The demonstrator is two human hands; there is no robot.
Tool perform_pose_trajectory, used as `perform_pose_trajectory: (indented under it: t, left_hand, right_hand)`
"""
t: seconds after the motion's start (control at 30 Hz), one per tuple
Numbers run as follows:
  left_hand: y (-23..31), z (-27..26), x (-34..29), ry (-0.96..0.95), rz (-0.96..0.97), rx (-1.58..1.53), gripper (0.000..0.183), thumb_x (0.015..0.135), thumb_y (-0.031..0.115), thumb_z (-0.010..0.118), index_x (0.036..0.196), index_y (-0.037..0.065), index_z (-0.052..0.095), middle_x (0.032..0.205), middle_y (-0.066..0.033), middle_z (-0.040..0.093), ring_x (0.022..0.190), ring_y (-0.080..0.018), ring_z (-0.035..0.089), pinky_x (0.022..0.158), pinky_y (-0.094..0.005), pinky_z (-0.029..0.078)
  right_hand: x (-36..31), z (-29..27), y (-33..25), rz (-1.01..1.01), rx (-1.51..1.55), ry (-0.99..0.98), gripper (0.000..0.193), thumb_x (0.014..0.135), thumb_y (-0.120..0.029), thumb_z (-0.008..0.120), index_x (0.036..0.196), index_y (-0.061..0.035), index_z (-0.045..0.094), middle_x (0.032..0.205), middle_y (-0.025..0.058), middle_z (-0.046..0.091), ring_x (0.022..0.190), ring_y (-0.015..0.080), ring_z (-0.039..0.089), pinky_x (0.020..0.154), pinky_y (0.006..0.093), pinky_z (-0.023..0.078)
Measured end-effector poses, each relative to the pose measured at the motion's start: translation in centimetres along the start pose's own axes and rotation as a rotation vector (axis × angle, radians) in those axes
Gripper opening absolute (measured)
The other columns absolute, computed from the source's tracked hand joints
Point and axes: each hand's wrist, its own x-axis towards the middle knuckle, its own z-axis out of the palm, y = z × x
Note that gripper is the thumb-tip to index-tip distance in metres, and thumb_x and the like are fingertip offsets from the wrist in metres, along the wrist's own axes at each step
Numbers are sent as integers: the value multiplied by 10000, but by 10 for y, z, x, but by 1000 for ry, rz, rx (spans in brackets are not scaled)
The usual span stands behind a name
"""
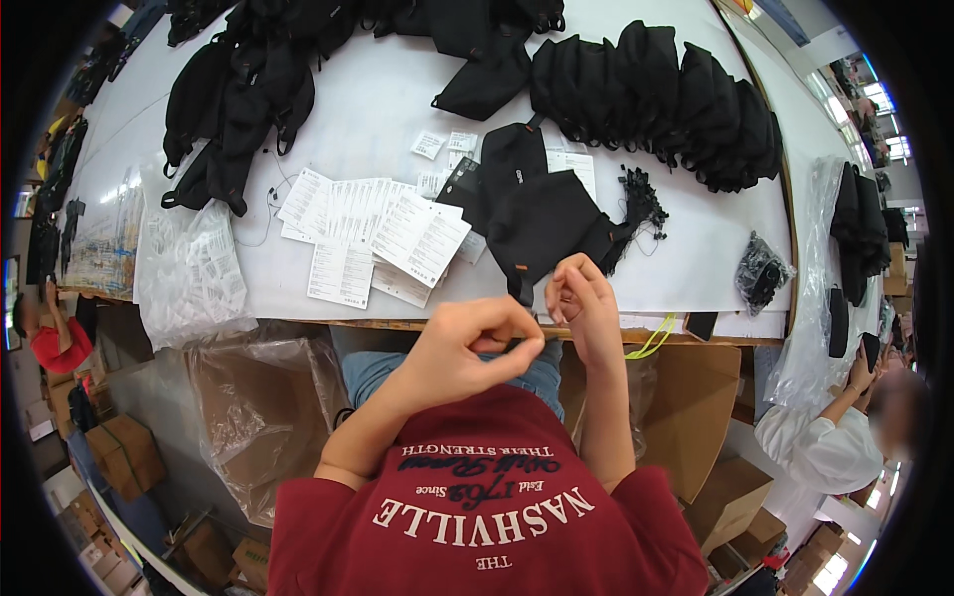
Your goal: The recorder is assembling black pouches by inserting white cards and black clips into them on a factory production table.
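A small black fabric bag [545, 228] lies at the table's front edge with a strap end hanging toward me. Just left of it and nearer to me, my left hand [475, 348] is closed, thumb and forefinger tips pressed together. What they pinch, if anything, is too small to make out. My right hand [588, 310] is raised by the bag's lower right side, fingers curled in a pinch. Its contents cannot be made out either. White printed cards [363, 228] spread out left of the bag, and a bunch of black tag strings [642, 201] lies to its right.
Black bags are heaped at the far left [238, 109] and lined up at the far right [656, 94]. A clear bag of small white labels [194, 263] overhangs the front left edge. A phone [700, 325] lies front right. One person [830, 442] sits at right.
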Motion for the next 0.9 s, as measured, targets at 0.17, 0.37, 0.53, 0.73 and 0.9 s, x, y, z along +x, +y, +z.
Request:
perform_pose_trajectory:
  t: [0.17, 0.37, 0.53, 0.73, 0.9]
  left_hand:
    - [-3, 9, -2, -191, 14, -39, 80, 776, 63, 686, 818, 27, 629, 612, 9, 465, 521, -53, 365, 465, -219, 291]
    - [-4, 13, -4, -300, 32, -169, 59, 764, 25, 690, 787, 15, 637, 613, 20, 488, 493, -41, 351, 449, -215, 266]
    - [-5, 14, -6, -384, 17, -219, 53, 773, 28, 686, 791, 24, 637, 650, 3, 513, 521, -59, 389, 465, -225, 296]
    - [-2, 12, -2, -557, 126, -123, 99, 799, 30, 665, 888, 34, 622, 818, -39, 568, 613, -90, 488, 546, -236, 392]
    - [-14, -1, 16, -63, 351, 350, 381, 773, -59, 591, 1123, 87, 560, 1261, -118, 469, 988, -241, 518, 844, -325, 436]
  right_hand:
    - [3, -20, 21, 168, -309, 248, 280, 982, -324, 456, 902, -70, 543, 683, 49, 580, 520, 86, 507, 492, 225, 387]
    - [11, -13, 22, 142, 41, 417, 375, 990, -400, 391, 1028, -65, 554, 862, 70, 632, 696, 137, 574, 597, 263, 435]
    - [14, -11, 29, 93, 166, 461, 336, 987, -355, 394, 1057, -62, 543, 891, 50, 626, 732, 134, 579, 608, 267, 438]
    - [3, -32, 15, -52, -314, 233, 152, 947, -180, 472, 889, -57, 539, 688, -10, 559, 593, 91, 535, 522, 233, 412]
    - [-17, 10, -50, -221, -1076, 120, 157, 865, -119, 582, 770, -19, 506, 627, 49, 532, 563, 131, 542, 514, 275, 402]
